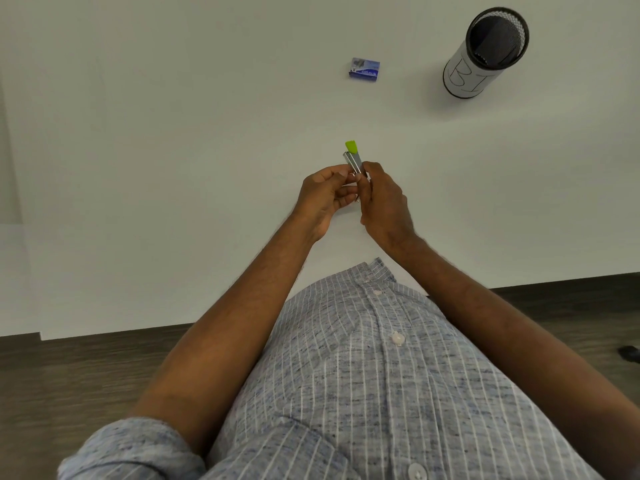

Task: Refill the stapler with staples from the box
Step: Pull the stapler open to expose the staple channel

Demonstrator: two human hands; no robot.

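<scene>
A small stapler (353, 157) with a lime-green tip and a silver metal body points away from me over the middle of the white table (173, 133). My right hand (382, 199) grips its near end, fingers curled round it. My left hand (323, 194) pinches the stapler's silver part from the left with thumb and fingertips. The near half of the stapler is hidden between my hands. The blue staple box (364, 69) lies apart, farther back on the table, well beyond both hands.
A black mesh pen cup (485, 53) with a white paper label stands at the back right of the table. The table's front edge runs just in front of my body, with dark wood floor (69, 375) below it.
</scene>
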